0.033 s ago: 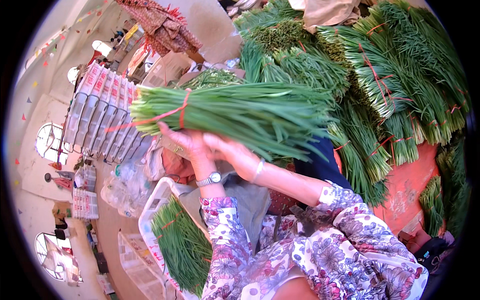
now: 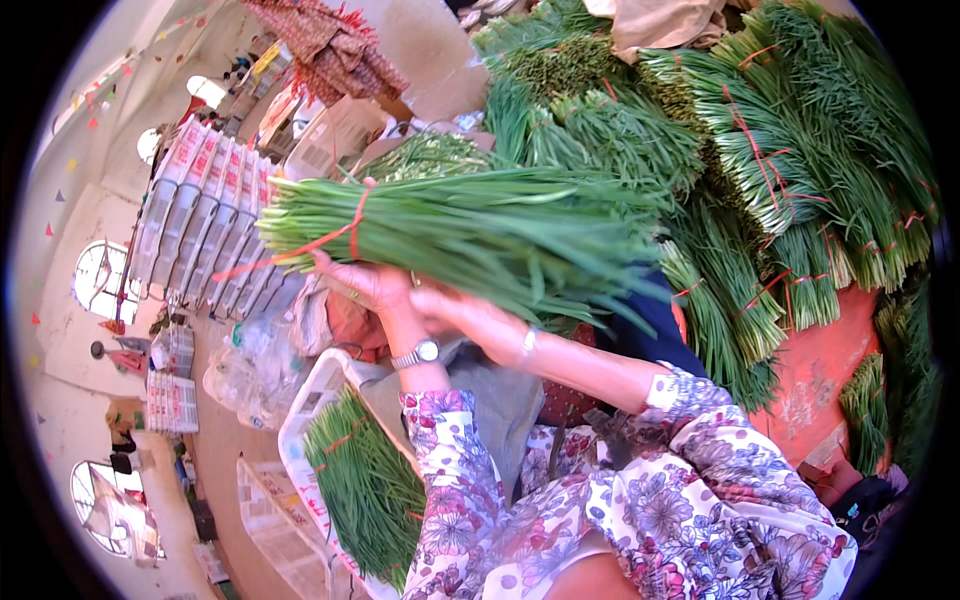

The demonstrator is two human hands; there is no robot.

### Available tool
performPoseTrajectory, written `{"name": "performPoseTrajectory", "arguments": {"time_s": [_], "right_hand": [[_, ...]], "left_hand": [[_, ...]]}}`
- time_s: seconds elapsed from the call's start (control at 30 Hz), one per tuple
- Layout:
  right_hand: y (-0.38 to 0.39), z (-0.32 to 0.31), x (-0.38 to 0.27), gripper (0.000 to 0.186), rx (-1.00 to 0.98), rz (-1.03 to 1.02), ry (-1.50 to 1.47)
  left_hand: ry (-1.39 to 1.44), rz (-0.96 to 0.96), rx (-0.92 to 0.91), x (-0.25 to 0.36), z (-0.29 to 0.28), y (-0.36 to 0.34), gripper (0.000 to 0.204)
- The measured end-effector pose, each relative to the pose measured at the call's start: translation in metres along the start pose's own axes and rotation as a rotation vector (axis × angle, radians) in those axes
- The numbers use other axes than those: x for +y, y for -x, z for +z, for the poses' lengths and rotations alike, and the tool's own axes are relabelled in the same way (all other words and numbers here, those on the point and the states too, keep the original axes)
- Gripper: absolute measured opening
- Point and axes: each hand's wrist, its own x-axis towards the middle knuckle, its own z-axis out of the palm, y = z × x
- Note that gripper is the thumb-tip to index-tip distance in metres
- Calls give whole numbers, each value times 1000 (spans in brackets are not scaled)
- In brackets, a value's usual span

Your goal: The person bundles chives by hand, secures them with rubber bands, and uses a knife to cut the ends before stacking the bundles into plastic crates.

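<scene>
The left hand point(image 2: 370, 287) is clamped around a bundle of garlic chives point(image 2: 460, 222), a fingertip showing over its top; the right hand point(image 2: 475, 318), blurred, is just beside it under the leaves, and whether it touches them I cannot tell. The bundle lies sideways above both hands: pale stalk ends to the left, bound by an orange-red tie point(image 2: 357, 225) with a loose tail, and long green leaves fanning rightward, drooping slightly. Between the forearms shows a grey cloth point(image 2: 500, 392). Below the left hand, a white plastic basket point(image 2: 290, 440) holds more chives, partly covered by the floral sleeve point(image 2: 450, 450). Right of the hands, tied chives are heaped point(image 2: 780, 150), partly hidden by the held leaves. Left of them are clear plastic bags point(image 2: 250, 380), stacked crates point(image 2: 205, 215) and, farthest, arched windows point(image 2: 100, 280).
</scene>
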Motion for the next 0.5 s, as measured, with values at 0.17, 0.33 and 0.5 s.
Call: {"name": "performPoseTrajectory", "arguments": {"time_s": [0.17,0.33,0.5], "right_hand": [[92,-33,8,52,-740,310,616],[135,-56,-60,50,-1064,433,882],[106,-33,-146,47,-740,355,456]], "left_hand": [[610,-50,-171,38,-30,26,99],[705,-121,-174,20,-29,38,96],[365,-74,-68,27,-15,50,92]]}}
